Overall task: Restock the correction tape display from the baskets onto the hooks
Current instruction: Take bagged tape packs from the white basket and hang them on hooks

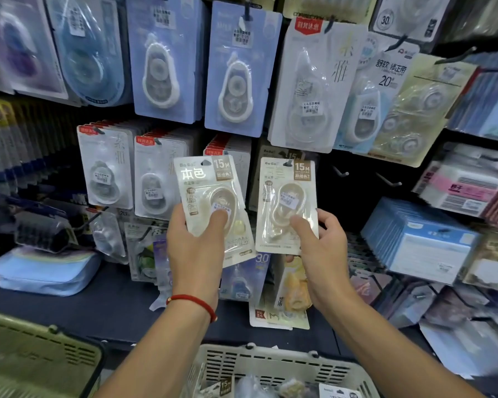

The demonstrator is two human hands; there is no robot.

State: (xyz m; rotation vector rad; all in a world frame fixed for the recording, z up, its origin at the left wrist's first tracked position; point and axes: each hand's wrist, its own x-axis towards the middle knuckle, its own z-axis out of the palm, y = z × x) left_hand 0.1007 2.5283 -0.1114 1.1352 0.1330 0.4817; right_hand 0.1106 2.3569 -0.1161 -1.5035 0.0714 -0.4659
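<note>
My left hand grips a small stack of beige 15M correction tape packs, thumb across the front blister. My right hand holds one more beige 15M pack by its lower edge, its hang hole level with a display hook where more of the same packs hang behind it. Whether the hole is over the hook I cannot tell. A white basket with more packs sits below my arms.
Blue and white tape packs hang on the upper rows. Two bare hooks stick out right of the held pack. A green basket stands bottom left. Loose packs lie on the dark shelf.
</note>
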